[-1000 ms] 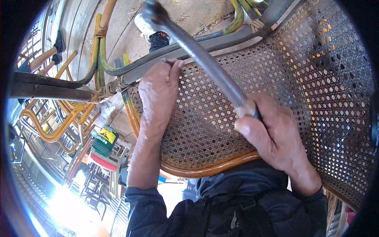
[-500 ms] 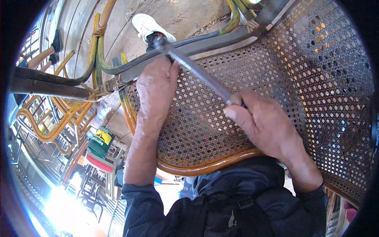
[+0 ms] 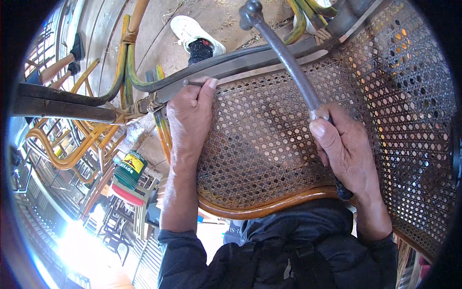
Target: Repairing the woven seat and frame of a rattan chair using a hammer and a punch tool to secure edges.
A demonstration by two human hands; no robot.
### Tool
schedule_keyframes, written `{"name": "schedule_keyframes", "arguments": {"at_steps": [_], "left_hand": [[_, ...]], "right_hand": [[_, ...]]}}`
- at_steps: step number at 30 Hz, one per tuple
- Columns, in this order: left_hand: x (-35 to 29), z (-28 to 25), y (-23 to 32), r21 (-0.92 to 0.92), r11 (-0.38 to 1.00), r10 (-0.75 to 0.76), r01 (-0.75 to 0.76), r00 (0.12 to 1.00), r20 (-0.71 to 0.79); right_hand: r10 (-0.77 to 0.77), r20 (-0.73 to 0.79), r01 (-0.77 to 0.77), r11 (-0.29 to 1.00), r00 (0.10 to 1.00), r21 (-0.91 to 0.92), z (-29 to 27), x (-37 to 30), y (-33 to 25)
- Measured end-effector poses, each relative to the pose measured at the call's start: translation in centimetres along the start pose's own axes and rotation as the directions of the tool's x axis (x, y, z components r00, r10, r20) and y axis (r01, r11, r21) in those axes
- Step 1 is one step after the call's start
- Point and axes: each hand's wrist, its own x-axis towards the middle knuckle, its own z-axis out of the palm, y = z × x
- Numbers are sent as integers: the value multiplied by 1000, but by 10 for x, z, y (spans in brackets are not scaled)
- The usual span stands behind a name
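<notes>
My right hand (image 3: pixel 347 144) is closed round a hammer (image 3: pixel 293 65), a grey metal shaft with a rounded head and a dark grip end below my palm. The hammer's head is up and to the right of my left hand, apart from it. My left hand (image 3: pixel 188 113) pinches a short thin metal rod (image 3: pixel 195 83) between thumb and fingers, at the dark frame rail (image 3: pixel 166 91) of a rattan chair. What the rod's far end touches is hard to see. Below the hammer spreads the chair's woven cane seat (image 3: pixel 260 144), edged by a glossy brown curved rail (image 3: pixel 260 210).
A woven cane back (image 3: pixel 409 96) rises at the right. Bent rattan poles (image 3: pixel 126 62), bound with strips, stand at left. A green can with a yellow label (image 3: pixel 130 169) sits on a red-topped stool (image 3: pixel 127 193). A white shoe (image 3: pixel 192 33) rests beyond the rail; another person's legs (image 3: pixel 53 70) show far left.
My right hand has drawn the hammer up and right, so its head has moved away from my left hand. The left hand stays by the rail, the rod now more plainly visible.
</notes>
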Motion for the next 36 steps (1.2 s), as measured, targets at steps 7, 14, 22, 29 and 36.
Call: {"name": "schedule_keyframes", "arguments": {"at_steps": [7, 14, 22, 29, 36], "left_hand": [[0, 7, -2, -19, 989, 145, -147, 987, -71], [1, 10, -8, -26, 972, 229, -234, 966, -122], [1, 8, -5, 24, 983, 183, -182, 981, -67], [-1, 10, -8, 138, 959, 256, -249, 966, -39], [0, 10, -3, 181, 918, 370, -352, 926, -79]], "right_hand": [[21, 91, -10, 993, 996, -118, 5, 3, -8], [-83, 93, 94, 988, 992, -125, 9, 5, -14], [-192, 94, 195, 980, 977, -29, 12, 0, -22], [-312, 103, 316, 948, 944, -23, 11, -17, -32], [-108, 179, 169, 912, 978, -373, 21, -1, 1]]}}
